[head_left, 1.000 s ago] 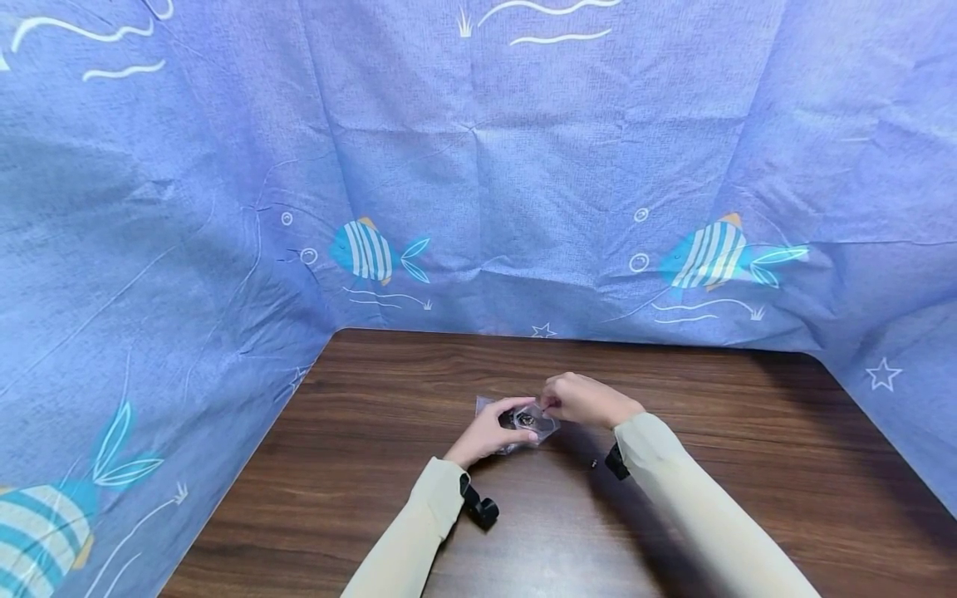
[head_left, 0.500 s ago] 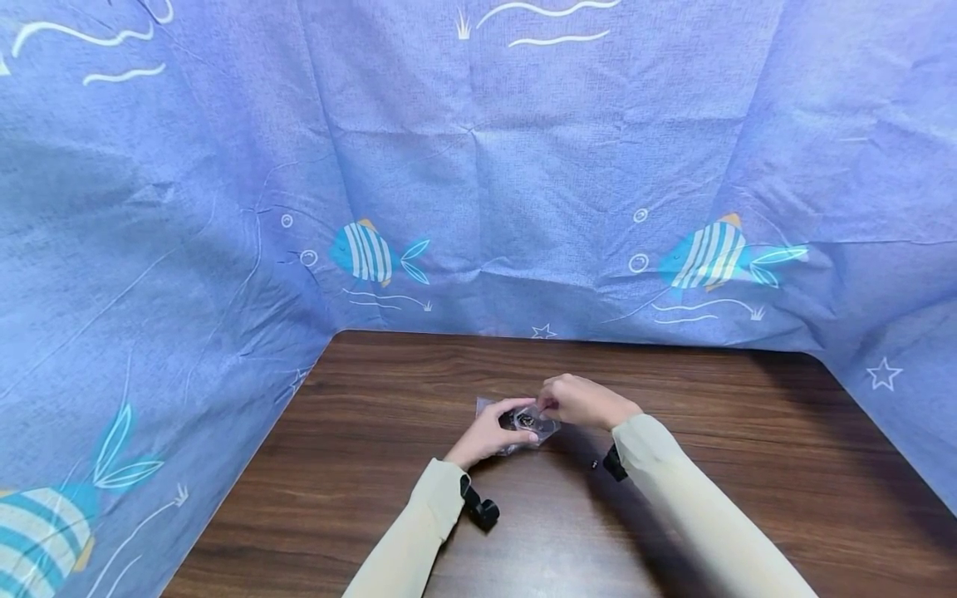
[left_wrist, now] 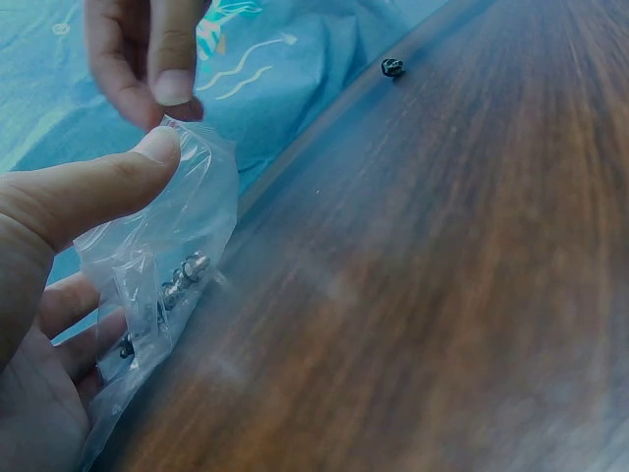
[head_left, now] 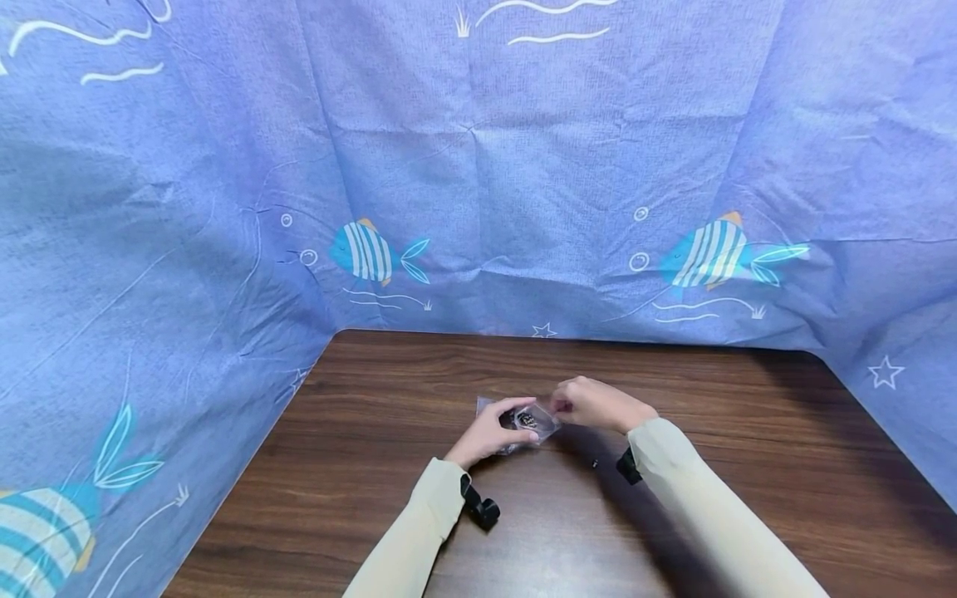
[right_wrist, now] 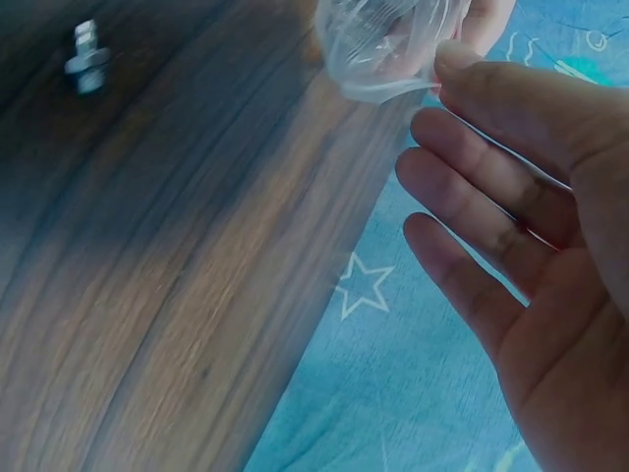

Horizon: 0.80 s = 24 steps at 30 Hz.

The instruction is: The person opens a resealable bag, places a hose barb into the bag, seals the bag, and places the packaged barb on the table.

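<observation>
A clear plastic bag [left_wrist: 147, 236] with several small shiny metal fittings [left_wrist: 185, 280] inside is held over the table. My left hand [head_left: 486, 432] grips it, thumb on the near side and fingers curled behind. At the bag's right end, my right hand [head_left: 598, 404] pinches the edge between thumb and forefinger; the forefinger is mostly hidden in the right wrist view, where the other fingers [right_wrist: 472, 187] stand loosely bent. A single small metal fitting [right_wrist: 86, 59] lies loose on the table, nearer the person than the bag.
The brown wood-grain table [head_left: 359, 515] has its back edge against a blue fish-patterned cloth [head_left: 546, 191], which also hangs along the left side. Black straps with cameras [head_left: 482, 508] sit on both wrists.
My right hand has shifted a little to the right, from the bag's upper edge to its right end. My left hand and the loose fitting stay put.
</observation>
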Available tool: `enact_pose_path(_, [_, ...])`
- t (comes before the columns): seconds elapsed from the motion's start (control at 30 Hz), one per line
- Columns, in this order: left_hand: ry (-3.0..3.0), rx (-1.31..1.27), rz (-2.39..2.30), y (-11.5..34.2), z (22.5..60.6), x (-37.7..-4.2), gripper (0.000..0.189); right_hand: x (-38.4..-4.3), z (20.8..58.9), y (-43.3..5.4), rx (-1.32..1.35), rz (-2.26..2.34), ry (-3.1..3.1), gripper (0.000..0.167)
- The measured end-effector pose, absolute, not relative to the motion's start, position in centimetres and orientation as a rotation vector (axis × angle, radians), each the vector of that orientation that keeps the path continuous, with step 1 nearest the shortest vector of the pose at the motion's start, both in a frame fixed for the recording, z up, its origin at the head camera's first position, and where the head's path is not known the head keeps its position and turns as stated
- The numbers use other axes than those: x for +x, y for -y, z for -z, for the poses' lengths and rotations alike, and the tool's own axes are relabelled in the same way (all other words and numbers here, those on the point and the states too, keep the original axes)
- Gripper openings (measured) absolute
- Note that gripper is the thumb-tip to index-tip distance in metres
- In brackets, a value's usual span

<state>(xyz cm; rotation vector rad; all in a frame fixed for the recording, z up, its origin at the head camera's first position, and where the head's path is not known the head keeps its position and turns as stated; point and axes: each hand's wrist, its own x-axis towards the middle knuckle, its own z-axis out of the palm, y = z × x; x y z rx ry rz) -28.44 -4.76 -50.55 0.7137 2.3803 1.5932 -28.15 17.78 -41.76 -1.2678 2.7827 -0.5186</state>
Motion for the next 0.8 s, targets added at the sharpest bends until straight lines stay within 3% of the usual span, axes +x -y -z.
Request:
enact_pose_path(0.5, [-2.373,0.769,-1.611,4.8,50.7,-28.5,0.059,-26.6,42.6,-20.3,-1.083,0.539,-2.651,0.019])
enact_pose_path(0.8, [-2.411,0.807,-1.574,4.8,50.6,-28.4,0.061,-26.1,43.1,-21.2,-1.042,0.520,-2.593,0.019])
